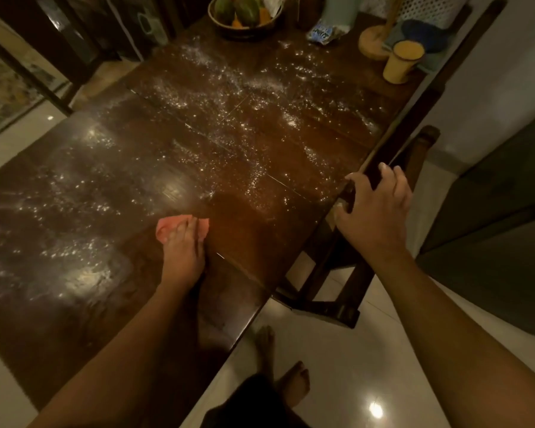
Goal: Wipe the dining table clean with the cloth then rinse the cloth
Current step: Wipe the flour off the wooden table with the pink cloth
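Note:
A dark wooden dining table [112,168] fills the view, and white powder [235,84] is scattered over most of its top. My left hand [184,251] presses a pink cloth [164,228] flat on the table near the front right part, fingers straight over it. A strip of wood to the right of the cloth shows little powder. My right hand [376,211] grips the top rail of a dark wooden chair [334,291] at the table's right edge, fingers curled over it.
At the far end stand a fruit bowl [244,17], a yellow cup [402,61], a wooden stand [376,41] and a small packet [325,32]. A pale tiled floor [368,350] lies to the right, with my bare feet [291,375] below the table edge. A dark cabinet [501,242] stands at the right.

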